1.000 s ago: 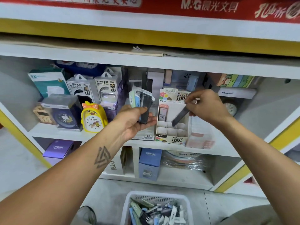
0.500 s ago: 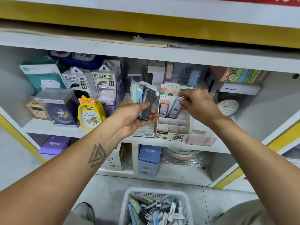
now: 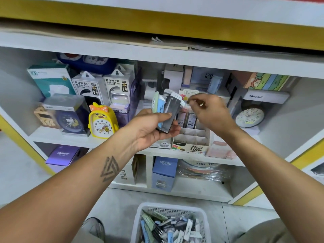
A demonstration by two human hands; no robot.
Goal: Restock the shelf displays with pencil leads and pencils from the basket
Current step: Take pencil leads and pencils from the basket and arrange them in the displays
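Observation:
My left hand grips a fanned bundle of pencil-lead packs, green, blue and dark grey, held upright in front of the shelf. My right hand hovers above the back row of the white divided display box, fingers loosely curled and holding nothing, its fingertips close to the top of the bundle. Two lead packs stand side by side in the box's back compartments; the front compartments hold nothing. A white basket on the floor below holds several more lead packs.
A yellow duck alarm clock, power bank boxes and a round clock crowd the shelf around the display box. A pink box stands right of it. Blue and purple boxes fill the lower shelf. My shoe is beside the basket.
My right hand set a dark lead pack into the box's back row beside the first one, let go of it and lifted up toward the bundle. The left hand kept its grip.

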